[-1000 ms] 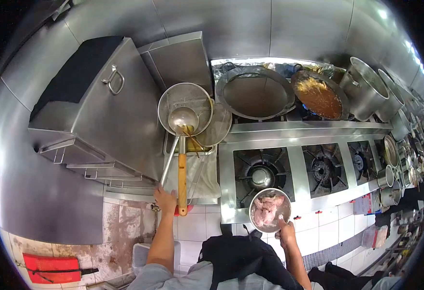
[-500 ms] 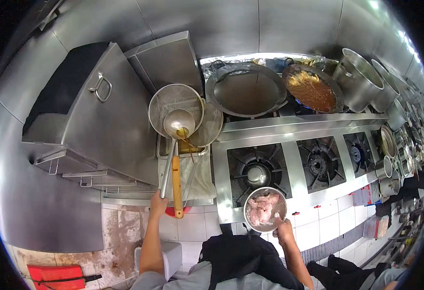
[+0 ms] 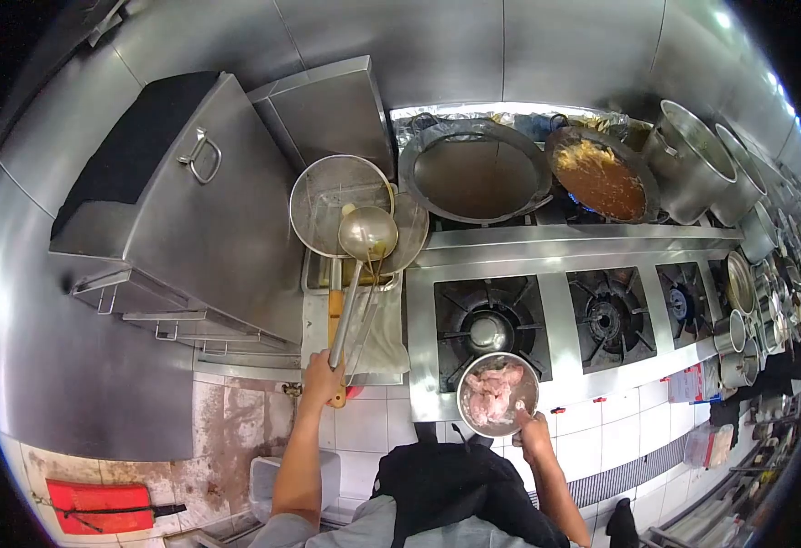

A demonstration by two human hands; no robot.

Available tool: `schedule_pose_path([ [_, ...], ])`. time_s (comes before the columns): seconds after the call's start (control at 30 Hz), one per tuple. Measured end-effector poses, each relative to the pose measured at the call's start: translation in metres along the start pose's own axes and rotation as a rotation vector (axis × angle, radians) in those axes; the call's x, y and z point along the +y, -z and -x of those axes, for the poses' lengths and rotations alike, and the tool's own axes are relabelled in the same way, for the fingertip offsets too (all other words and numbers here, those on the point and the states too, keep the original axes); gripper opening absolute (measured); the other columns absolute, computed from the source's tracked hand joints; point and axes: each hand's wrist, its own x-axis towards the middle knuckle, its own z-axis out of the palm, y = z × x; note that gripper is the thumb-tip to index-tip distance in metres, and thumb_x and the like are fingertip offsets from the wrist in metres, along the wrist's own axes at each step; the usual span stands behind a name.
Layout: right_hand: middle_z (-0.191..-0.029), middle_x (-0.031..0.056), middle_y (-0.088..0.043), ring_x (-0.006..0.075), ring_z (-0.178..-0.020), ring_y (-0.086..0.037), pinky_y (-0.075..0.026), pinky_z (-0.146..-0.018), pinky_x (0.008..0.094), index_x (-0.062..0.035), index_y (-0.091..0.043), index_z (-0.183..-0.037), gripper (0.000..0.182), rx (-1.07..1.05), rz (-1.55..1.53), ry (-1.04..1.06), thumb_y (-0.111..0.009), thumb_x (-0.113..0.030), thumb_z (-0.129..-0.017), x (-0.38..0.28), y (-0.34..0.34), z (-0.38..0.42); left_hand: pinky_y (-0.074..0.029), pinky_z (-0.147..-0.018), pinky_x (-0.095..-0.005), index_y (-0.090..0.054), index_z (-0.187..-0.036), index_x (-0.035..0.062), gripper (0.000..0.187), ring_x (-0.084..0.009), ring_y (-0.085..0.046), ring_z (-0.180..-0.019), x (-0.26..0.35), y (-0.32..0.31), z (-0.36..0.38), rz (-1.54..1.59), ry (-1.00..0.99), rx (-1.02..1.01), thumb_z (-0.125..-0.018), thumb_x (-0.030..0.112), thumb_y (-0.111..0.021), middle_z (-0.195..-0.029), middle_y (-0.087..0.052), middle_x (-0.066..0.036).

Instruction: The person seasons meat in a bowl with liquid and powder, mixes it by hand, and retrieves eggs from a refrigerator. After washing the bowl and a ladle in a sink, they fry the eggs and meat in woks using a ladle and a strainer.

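Observation:
My left hand (image 3: pixel 322 380) is closed around the end of a long metal ladle (image 3: pixel 353 297). The ladle's bowl hangs over a wire-mesh strainer (image 3: pixel 314 196) with a wooden handle, which rests above a metal tray (image 3: pixel 311 274) holding some oil. A second strainer (image 3: pixel 411 233) lies just right of it. In my right hand (image 3: pixel 534 438) is a round metal bowl (image 3: pixel 465 408), gripped at its lower right rim, in front of the nearest burner. Several pale pink pieces of raw meat (image 3: pixel 495 393) lie in the bowl.
Behind the front burners (image 3: pixel 606 317) stand a large dark wok (image 3: pixel 478 178) and a smaller wok of brown food (image 3: pixel 606 187). Tall pots (image 3: pixel 690 164) line the right. A steel cabinet (image 3: pixel 222 219) rises on the left. Someone's dark shoe (image 3: pixel 622 525) shows at lower right.
My left hand has moved up and right, swinging the ladle's handle across the wooden handle to its right side. The bowl stays nearly still. The other person has mostly left the view.

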Motion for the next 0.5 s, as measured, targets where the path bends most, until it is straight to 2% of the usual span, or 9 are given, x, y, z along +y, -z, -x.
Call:
schedule_pose_path([
  [0.07, -0.064, 0.0047, -0.05, 0.0112, -0.043, -0.042, -0.034, -0.037, 0.027, 0.0063, -0.05, -0.094, 0.032, 0.034, 0.022, -0.009, -0.056, -0.025, -0.09, 0.001, 0.002, -0.002, -0.046, -0.083, -0.0438, -0.055, -0.111, 0.0002, 0.04, -0.0378, -0.059, -0.093, -0.019, -0.007, -0.001, -0.208, -0.313, 0.141, -0.082, 0.026, -0.065, -0.105, -0.058, -0.025],
  [0.13, -0.068, 0.0073, -0.051, 0.012, -0.044, -0.044, -0.036, -0.037, 0.0275, 0.008, -0.047, -0.099, 0.036, -0.07, 0.002, -0.019, -0.057, -0.025, -0.089, 0.011, 0.008, -0.012, -0.048, -0.079, -0.0415, -0.055, -0.112, 0.0013, 0.037, -0.0352, -0.06, -0.089, -0.066, -0.039, -0.013, -0.114, -0.334, 0.17, -0.085, 0.026, -0.063, -0.108, -0.056, -0.023],
  [0.2, -0.068, 0.0083, -0.052, 0.0125, -0.045, -0.044, -0.036, -0.038, 0.0275, 0.0085, -0.046, -0.101, 0.037, -0.037, 0.011, -0.025, -0.057, -0.025, -0.089, 0.008, 0.006, -0.009, -0.05, -0.075, -0.0392, -0.056, -0.112, 0.0024, 0.034, -0.0326, -0.061, -0.086, -0.055, -0.032, -0.014, -0.015, -0.363, 0.194, -0.087, 0.026, -0.061, -0.111, -0.055, -0.022],
  [0.27, -0.069, 0.0092, -0.052, 0.013, -0.045, -0.045, -0.036, -0.038, 0.0275, 0.0091, -0.044, -0.103, 0.039, -0.002, 0.02, -0.031, -0.057, -0.024, -0.089, 0.007, 0.004, -0.007, -0.051, -0.078, -0.035, -0.051, -0.12, 0.0043, 0.035, -0.0254, -0.059, -0.102, -0.036, -0.011, -0.005, 1.059, 0.473, -0.449, -0.09, 0.021, -0.059, -0.105, -0.056, -0.009],
  [0.3, -0.07, 0.0099, -0.052, 0.0133, -0.046, -0.045, -0.036, -0.038, 0.0275, 0.0092, -0.043, -0.105, 0.04, 0.021, 0.03, -0.031, -0.057, -0.024, -0.089, 0.007, 0.003, -0.007, -0.051, -0.078, -0.035, -0.051, -0.12, 0.0043, 0.035, -0.0254, -0.059, -0.102, -0.021, -0.004, 0.001, 1.058, 0.47, -0.451, -0.09, 0.021, -0.059, -0.105, -0.056, -0.009],
  [0.37, -0.071, 0.0105, -0.052, 0.0136, -0.046, -0.045, -0.037, -0.038, 0.0275, 0.0094, -0.042, -0.106, 0.041, 0.046, 0.041, -0.028, -0.057, -0.024, -0.089, 0.006, 0.001, -0.007, -0.048, -0.049, -0.0315, -0.043, -0.125, 0.0113, 0.035, -0.0207, -0.06, -0.07, 0.002, -0.001, 0.011, 1.25, 0.37, -0.276, -0.092, 0.016, -0.056, -0.095, -0.056, -0.01],
  [0.43, -0.07, 0.0098, -0.051, 0.0133, -0.046, -0.044, -0.036, -0.038, 0.0275, 0.0088, -0.043, -0.104, 0.039, 0.042, 0.047, -0.018, -0.057, -0.024, -0.089, 0.004, 0.0, -0.004, -0.047, -0.047, -0.0319, -0.037, -0.128, 0.0131, 0.042, -0.0192, -0.056, -0.064, -0.021, -0.015, 0.003, 1.131, 0.355, -0.254, -0.091, 0.012, -0.057, -0.088, -0.054, -0.008],
  [0.47, -0.07, 0.0098, -0.051, 0.0133, -0.046, -0.044, -0.036, -0.038, 0.0275, 0.0088, -0.043, -0.104, 0.039, 0.043, 0.047, -0.017, -0.057, -0.024, -0.089, 0.006, 0.001, -0.006, -0.045, -0.045, -0.0323, -0.031, -0.132, 0.015, 0.051, -0.0176, -0.053, -0.057, -0.018, -0.013, 0.002, 1.007, 0.337, -0.229, -0.089, 0.008, -0.058, -0.082, -0.052, -0.006],
  [0.5, -0.069, 0.0097, -0.051, 0.0132, -0.046, -0.044, -0.035, -0.038, 0.0276, 0.0087, -0.043, -0.103, 0.038, 0.016, 0.031, -0.019, -0.057, -0.024, -0.089, 0.008, 0.003, -0.008, -0.045, -0.045, -0.0323, -0.031, -0.132, 0.015, 0.051, -0.0176, -0.053, -0.057, -0.015, -0.01, 0.0, 1.008, 0.335, -0.229, -0.089, 0.008, -0.058, -0.082, -0.052, -0.006],
])
